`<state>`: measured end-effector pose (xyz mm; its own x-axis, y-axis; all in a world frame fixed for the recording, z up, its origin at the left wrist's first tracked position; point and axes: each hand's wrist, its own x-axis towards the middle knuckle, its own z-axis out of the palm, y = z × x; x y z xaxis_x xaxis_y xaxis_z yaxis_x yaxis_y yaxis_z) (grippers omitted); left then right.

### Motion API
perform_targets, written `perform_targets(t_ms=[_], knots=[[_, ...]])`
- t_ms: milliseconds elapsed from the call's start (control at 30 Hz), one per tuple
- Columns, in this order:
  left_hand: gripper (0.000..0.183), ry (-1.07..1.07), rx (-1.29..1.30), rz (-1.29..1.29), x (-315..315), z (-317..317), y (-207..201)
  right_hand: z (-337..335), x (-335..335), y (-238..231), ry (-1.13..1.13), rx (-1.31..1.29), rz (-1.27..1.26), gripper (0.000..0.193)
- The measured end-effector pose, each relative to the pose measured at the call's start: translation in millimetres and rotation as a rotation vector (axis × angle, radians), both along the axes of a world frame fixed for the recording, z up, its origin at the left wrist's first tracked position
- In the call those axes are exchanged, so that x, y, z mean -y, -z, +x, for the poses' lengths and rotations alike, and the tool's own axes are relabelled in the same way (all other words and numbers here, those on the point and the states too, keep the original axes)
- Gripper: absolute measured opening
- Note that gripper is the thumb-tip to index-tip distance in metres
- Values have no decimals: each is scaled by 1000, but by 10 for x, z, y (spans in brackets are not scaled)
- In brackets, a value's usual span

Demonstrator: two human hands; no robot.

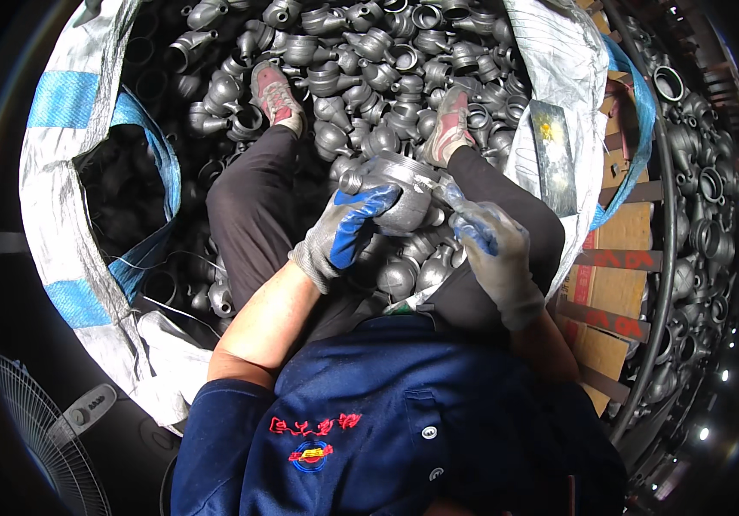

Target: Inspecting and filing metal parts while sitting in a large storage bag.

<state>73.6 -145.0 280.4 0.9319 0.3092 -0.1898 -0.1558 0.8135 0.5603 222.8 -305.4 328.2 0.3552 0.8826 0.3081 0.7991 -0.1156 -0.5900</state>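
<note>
I sit inside a large woven sack (68, 198) on a heap of grey metal pipe fittings (361, 60). My left hand (343, 232), in a grey glove with blue fingers, grips a larger grey metal fitting (408, 185) from the left. My right hand (490, 249), in the same kind of glove, touches the fitting's right side and holds a small thin tool against it; the tool is blurred. Both hands are above my lap, between my knees. My feet in reddish shoes (276, 93) rest on the fittings further ahead.
The sack's white and blue wall curves around left and right. A second round container of dark fittings (696, 189) stands at the right, beyond cardboard sheets (610, 292). A flat dark metal plate (552, 155) lies on the sack's right rim. A fan (42, 430) stands lower left.
</note>
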Motion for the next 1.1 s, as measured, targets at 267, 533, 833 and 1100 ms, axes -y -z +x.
perform_targets(t_ms=[267,533,833,1100], knots=[[47,-90,-51,114,-6,-4,42,160,-1,-161,23,-514,-139,32],[57,-131,-10,182,-15,45,43,434,-75,-214,-40,-1238,-364,34],[44,-99,-6,50,5,52,128,108,65,-120,103,-703,-165,29],[41,-98,-21,51,-10,59,193,-42,-20,-74,0,-63,-64,30]])
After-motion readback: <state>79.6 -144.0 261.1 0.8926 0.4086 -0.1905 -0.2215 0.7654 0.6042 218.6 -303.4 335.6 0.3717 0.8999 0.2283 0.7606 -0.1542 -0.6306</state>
